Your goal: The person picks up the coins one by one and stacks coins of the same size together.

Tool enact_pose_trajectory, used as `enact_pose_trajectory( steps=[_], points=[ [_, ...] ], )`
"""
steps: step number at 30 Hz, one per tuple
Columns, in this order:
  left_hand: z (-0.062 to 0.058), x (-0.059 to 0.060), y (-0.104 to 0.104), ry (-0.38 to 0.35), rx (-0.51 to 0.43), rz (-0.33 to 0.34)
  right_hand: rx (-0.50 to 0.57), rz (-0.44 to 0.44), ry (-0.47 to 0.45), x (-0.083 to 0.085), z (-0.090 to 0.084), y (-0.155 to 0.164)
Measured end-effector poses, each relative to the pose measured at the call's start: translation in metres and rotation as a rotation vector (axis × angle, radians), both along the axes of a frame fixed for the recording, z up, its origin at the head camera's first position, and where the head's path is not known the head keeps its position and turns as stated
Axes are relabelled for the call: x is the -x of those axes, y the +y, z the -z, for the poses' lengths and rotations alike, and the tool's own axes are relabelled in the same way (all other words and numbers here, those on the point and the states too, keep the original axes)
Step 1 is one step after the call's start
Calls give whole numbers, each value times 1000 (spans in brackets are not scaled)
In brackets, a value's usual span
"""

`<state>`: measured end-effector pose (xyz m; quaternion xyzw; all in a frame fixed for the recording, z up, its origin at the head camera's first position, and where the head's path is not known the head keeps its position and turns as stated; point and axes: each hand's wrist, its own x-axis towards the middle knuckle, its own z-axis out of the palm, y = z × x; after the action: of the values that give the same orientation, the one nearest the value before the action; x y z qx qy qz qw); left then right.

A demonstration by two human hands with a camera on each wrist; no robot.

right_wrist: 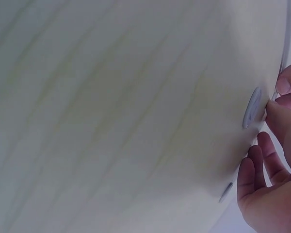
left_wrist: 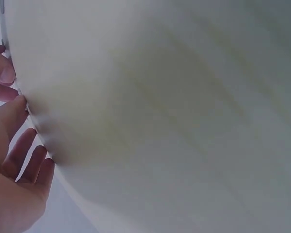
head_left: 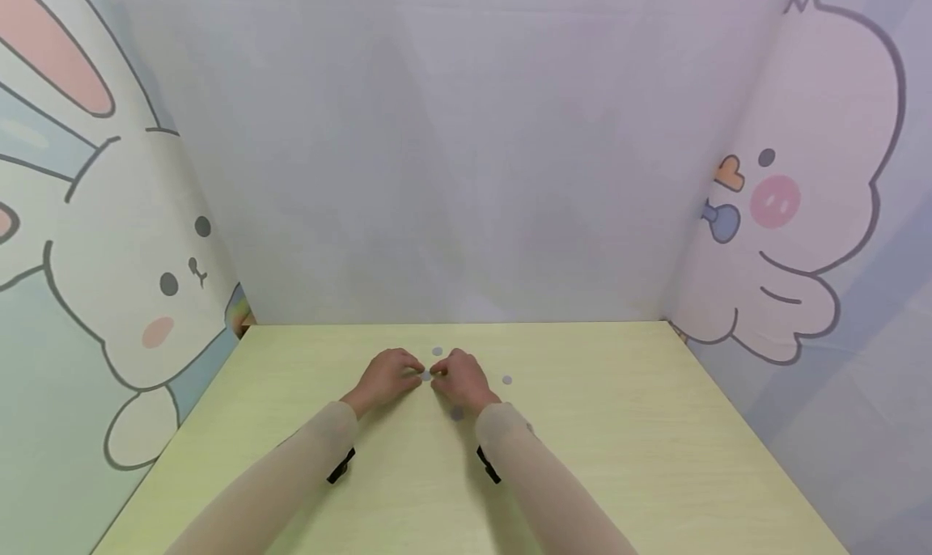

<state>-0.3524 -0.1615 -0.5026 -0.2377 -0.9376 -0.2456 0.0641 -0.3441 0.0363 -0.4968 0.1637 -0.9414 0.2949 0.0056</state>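
Note:
On the pale yellow-green table my two hands meet fingertip to fingertip near the middle. My left hand and right hand both have curled fingers that pinch a small grey disc between them. In the right wrist view a grey disc lies on the table against my right thumb, with the other hand's fingertips just above it. The left wrist view shows my left thumb close to the table edge and the right hand's fingertips beside it. The pinched disc is largely hidden.
More small grey discs lie loose on the table: one beyond the hands, one to the right, one under my right wrist. Another disc shows in the right wrist view. Cartoon-printed walls enclose the table on three sides.

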Motion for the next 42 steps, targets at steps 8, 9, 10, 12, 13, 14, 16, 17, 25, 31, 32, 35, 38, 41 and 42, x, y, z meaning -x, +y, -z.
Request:
enact_pose_trajectory(
  steps=[8,9,10,12,13,14,16,17,25,31,32,35,38,41,42],
  points=[
    [-1,-1,-1,-11,-25,-9,10,5,0,0,2,-2],
    [-1,-1,-1,-6,-28,-6,9,7,1,0,2,-2],
    [-1,-2,-2,-1,-34,-2,11,9,-1,0,3,-3],
    [-1,-3,-2,0,-50,-1,17,9,-2,0,4,-4],
    [-1,-3,-2,3,-57,0,24,10,-6,0,4,-4],
    [-1,-3,-2,6,-61,0,30,9,-5,0,4,-4],
    [0,-4,-2,3,-72,-5,46,9,-8,-1,3,-4],
    [0,-4,-2,1,-76,-9,52,10,-8,-1,3,-4],
    [-2,-10,1,-22,-96,-31,53,16,-3,-3,2,-6],
    [-1,-15,1,-18,-97,-52,42,17,5,-4,1,-8],
    [-1,-16,1,-16,-97,-53,40,15,6,-4,1,-8],
    [-2,-20,-1,-8,-96,-51,32,9,9,-5,2,-10],
    [-2,-22,-2,-2,-88,-44,41,8,12,-8,2,-10],
    [-3,-25,-3,-5,-78,-45,42,5,20,-12,1,-12],
    [-3,-26,-3,-6,-77,-48,40,4,22,-13,1,-12]
  ],
)
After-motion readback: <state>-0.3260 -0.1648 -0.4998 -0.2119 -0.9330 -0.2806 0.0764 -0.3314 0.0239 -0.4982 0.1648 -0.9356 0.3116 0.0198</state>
